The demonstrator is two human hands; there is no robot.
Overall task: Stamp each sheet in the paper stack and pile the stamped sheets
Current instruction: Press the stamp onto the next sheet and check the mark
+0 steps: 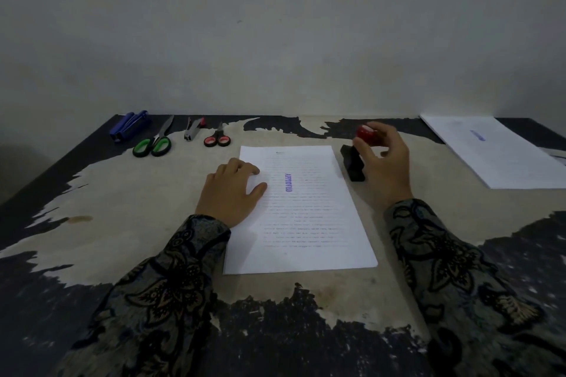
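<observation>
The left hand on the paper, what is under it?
The left hand rests flat on the left edge of the stamped top sheet, beside the purple stamp mark. The text it covers is hidden, and how many sheets lie below cannot be told.

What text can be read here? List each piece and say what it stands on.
"APPROVED", blue stamp mark running sideways on the top sheet of the paper stack.
Printed body text and heading on that sheet: too small to read.
Blue stamp mark on the pile of stamped sheets: too blurred to read.

Paper stack (306,223) lies flat, centred, top sheet stamped blue. Red-knobbed stamp (356,159) just right. Stamped pile (496,153) far right.
</observation>
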